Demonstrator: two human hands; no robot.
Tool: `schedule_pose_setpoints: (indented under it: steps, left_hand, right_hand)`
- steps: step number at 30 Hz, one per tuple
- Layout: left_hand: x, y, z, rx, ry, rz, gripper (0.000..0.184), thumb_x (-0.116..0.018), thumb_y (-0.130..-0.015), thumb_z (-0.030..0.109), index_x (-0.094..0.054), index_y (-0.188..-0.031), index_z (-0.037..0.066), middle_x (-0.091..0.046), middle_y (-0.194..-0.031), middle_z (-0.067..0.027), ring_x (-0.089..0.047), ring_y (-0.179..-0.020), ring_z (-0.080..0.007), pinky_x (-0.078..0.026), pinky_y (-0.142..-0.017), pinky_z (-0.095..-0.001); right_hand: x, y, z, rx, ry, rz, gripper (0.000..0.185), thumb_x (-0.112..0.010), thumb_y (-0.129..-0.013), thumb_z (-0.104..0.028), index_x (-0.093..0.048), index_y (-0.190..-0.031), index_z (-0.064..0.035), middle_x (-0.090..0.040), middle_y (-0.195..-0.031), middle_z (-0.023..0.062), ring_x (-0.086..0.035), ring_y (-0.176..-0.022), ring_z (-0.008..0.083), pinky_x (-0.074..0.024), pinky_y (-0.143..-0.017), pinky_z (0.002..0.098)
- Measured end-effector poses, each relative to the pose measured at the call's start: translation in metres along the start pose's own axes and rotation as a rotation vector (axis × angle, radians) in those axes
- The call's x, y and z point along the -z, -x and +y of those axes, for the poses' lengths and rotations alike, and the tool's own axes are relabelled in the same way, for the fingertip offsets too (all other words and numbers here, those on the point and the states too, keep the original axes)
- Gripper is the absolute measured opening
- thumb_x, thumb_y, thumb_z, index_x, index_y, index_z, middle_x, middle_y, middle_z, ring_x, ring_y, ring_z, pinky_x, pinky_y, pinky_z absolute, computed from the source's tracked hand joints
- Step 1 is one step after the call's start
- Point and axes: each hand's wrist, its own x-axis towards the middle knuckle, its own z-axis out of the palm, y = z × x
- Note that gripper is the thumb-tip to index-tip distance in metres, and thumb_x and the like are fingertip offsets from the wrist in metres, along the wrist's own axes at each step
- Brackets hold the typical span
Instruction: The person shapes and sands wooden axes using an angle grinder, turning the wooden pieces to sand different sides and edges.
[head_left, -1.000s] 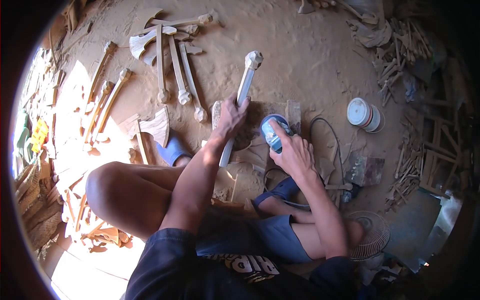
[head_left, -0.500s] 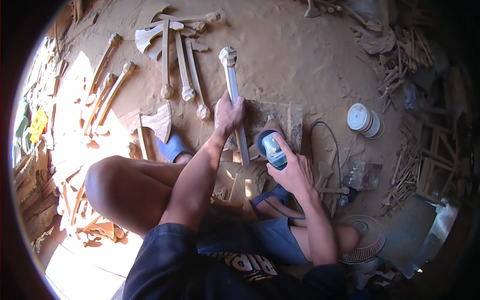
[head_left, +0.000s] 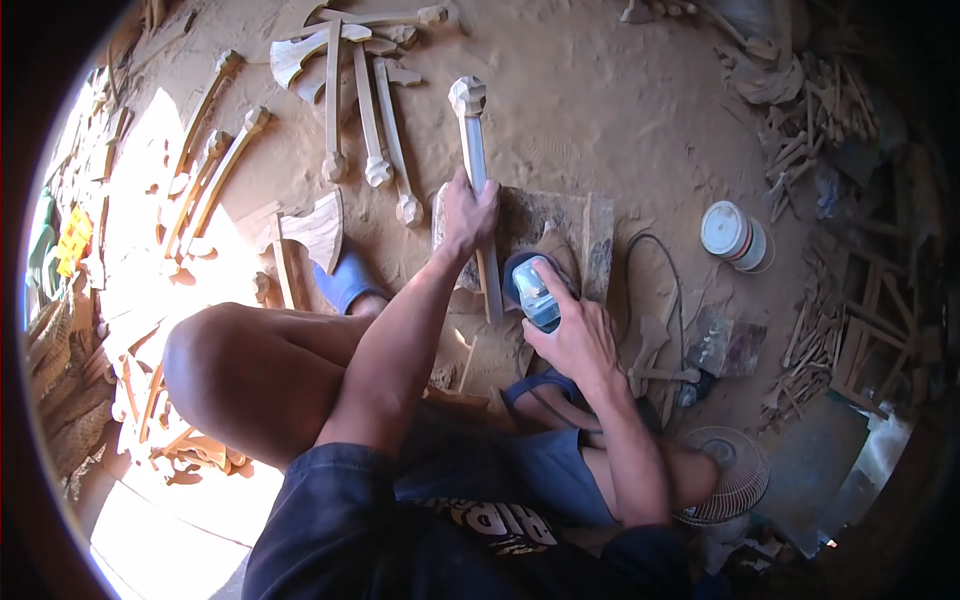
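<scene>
My left hand (head_left: 468, 218) is wrapped around the shaft of a wooden club (head_left: 473, 140), whose faceted knob points away from me. The shaft's near end reaches down beside the tool in my other hand. My right hand (head_left: 580, 345) grips a power sander (head_left: 538, 288) with a round dark pad, its index finger stretched along the top. Whether the pad touches the shaft I cannot tell. Beneath both hands lies a worn wooden board (head_left: 600, 235). An axe-shaped wooden piece (head_left: 318, 230) rests left of the board, by a blue shoe (head_left: 345, 285).
More knobbed clubs (head_left: 370, 120) and axe-shaped pieces lie at the far side, with others (head_left: 225, 175) to the left. A white bucket (head_left: 725, 230) stands at right. A black cord (head_left: 675, 270) loops over the dirt floor. Near my right knee is a fan (head_left: 720, 475); wooden pieces (head_left: 800, 150) pile up beyond.
The club has shifted slightly right and away from me, standing a little more upright in my left hand. The sander has moved slightly left toward the shaft. Both grips stay the same.
</scene>
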Motion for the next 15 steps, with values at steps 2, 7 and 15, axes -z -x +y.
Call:
schedule_pose_setpoints:
  steps: [2, 7, 15]
  left_hand:
    - [0.0, 0.0, 0.001, -0.009, -0.009, 0.009, 0.028, -0.064, -0.092, 0.018, -0.058, -0.107, -0.005, -0.065, -0.079, -0.0154, -0.065, -0.073, -0.0265, -0.053, -0.07, -0.041]
    - [-0.003, -0.004, -0.01, 0.004, 0.058, -0.012, 0.027, -0.065, -0.092, 0.017, -0.058, -0.106, -0.005, -0.063, -0.077, -0.0132, -0.063, -0.069, -0.0225, -0.052, -0.065, -0.0394]
    - [-0.001, -0.002, -0.002, 0.051, 0.123, -0.047, 0.025, -0.066, -0.094, 0.017, -0.056, -0.106, -0.003, -0.06, -0.075, -0.0077, -0.058, -0.065, -0.0161, -0.049, -0.059, -0.0358]
  right_hand:
    - [0.006, -0.001, -0.005, -0.023, 0.066, -0.029, 0.082, -0.079, -0.081, -0.027, -0.047, -0.156, -0.0305, -0.071, -0.088, 0.0329, -0.071, -0.087, 0.0523, -0.0562, -0.081, 0.0606]
    - [0.015, -0.001, -0.007, -0.025, 0.203, -0.059, 0.083, -0.082, -0.083, -0.027, -0.044, -0.157, -0.0339, -0.072, -0.089, 0.0309, -0.072, -0.089, 0.0498, -0.0571, -0.081, 0.0595]
    - [0.025, -0.011, -0.001, -0.004, 0.364, -0.069, 0.09, -0.086, -0.083, -0.028, -0.039, -0.159, -0.0389, -0.072, -0.097, 0.0266, -0.074, -0.09, 0.0466, -0.0581, -0.078, 0.057]
